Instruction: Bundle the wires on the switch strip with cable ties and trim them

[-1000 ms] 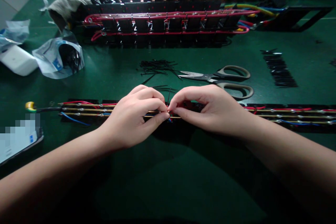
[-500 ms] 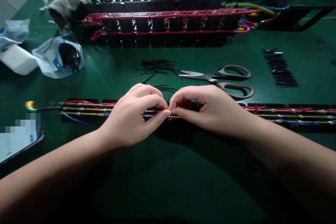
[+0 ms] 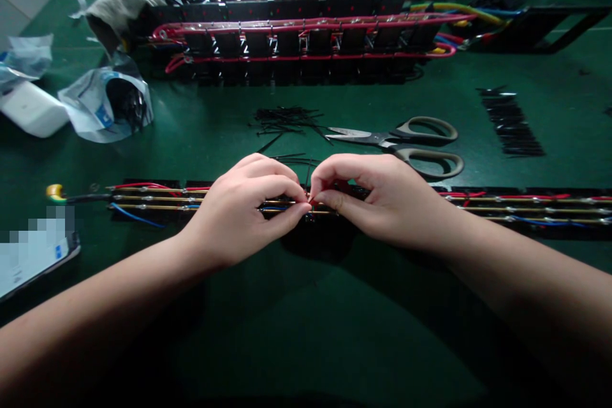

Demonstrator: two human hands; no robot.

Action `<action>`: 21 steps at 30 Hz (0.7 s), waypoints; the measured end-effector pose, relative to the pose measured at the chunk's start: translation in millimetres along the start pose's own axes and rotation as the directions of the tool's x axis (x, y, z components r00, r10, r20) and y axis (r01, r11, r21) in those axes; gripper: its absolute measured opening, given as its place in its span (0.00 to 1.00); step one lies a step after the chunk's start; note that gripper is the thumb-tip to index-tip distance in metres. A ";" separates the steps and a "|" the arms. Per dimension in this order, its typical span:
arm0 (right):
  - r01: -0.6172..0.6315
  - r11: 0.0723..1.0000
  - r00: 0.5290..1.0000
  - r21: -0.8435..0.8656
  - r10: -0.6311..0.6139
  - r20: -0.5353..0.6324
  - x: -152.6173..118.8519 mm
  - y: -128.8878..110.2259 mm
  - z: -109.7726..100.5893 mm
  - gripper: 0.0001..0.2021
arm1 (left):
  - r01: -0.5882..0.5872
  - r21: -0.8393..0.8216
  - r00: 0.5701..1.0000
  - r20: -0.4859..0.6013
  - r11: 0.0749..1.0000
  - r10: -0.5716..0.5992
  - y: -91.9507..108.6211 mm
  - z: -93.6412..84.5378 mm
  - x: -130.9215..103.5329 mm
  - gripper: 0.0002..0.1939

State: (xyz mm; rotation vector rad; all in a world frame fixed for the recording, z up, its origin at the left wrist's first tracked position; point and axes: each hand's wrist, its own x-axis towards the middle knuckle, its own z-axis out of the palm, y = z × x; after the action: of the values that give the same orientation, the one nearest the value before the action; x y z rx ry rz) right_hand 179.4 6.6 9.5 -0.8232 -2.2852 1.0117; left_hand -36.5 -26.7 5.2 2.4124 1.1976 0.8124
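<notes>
A long black strip (image 3: 497, 211) with brass-coloured rods and red and blue wires runs across the table under both hands. My left hand (image 3: 251, 207) is closed in a pinch over its middle, thumb and forefinger tips on a thin black cable tie (image 3: 308, 173). From the right, my right hand (image 3: 382, 194) pinches at the same spot, its fingertips almost touching the left ones. The tie's upper end stands up between the hands; the part at the fingertips is mostly hidden. Scissors (image 3: 377, 139) lie partly opened just beyond my right hand.
Loose cable ties (image 3: 284, 120) lie behind the hands, with a row of ties (image 3: 510, 122) at right. Wired black assemblies (image 3: 306, 44) fill the back. At left are a plastic bag (image 3: 102, 105), a white case (image 3: 34, 108) and a phone (image 3: 36, 255).
My right fingertips have shifted slightly, and the thumb is bent more. My left hand has barely moved and stays pinched at the same place on the strip.
</notes>
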 end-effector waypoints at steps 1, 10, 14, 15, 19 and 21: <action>0.000 1.000 1.000 -0.003 0.000 0.000 0.1 -0.1 0.2 0.04 | 0.001 0.000 1.000 0.002 1.000 -0.001 0.2 -0.2 -0.1 0.04; -0.053 0.996 0.999 0.067 0.052 0.010 0.2 -0.7 1.5 0.04 | -0.007 0.009 1.000 0.019 1.000 0.007 0.2 1.2 -0.9 0.04; -0.095 0.987 0.995 0.126 0.093 0.024 -0.6 -1.8 3.0 0.04 | -0.021 0.018 1.000 0.020 1.000 0.021 0.0 1.8 -1.1 0.03; -0.092 0.988 0.996 0.125 0.091 0.021 -0.8 -1.9 3.2 0.04 | -0.022 0.018 1.000 0.020 1.000 0.022 0.1 1.9 -1.2 0.03; -0.074 0.991 0.997 0.108 0.073 0.012 -1.3 -1.0 2.0 0.03 | -0.022 0.013 1.000 0.017 1.000 0.022 0.9 2.7 -1.3 0.03; -0.052 0.992 0.998 0.119 0.050 0.022 -1.3 -0.4 0.6 0.02 | -0.031 0.013 0.999 0.023 0.999 0.031 1.3 2.4 -1.3 0.03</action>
State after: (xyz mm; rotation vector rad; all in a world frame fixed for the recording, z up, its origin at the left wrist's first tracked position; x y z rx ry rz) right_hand 179.7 5.2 9.2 -0.8295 -2.2051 1.1716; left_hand -34.9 -28.6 3.6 2.4500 1.1634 0.7867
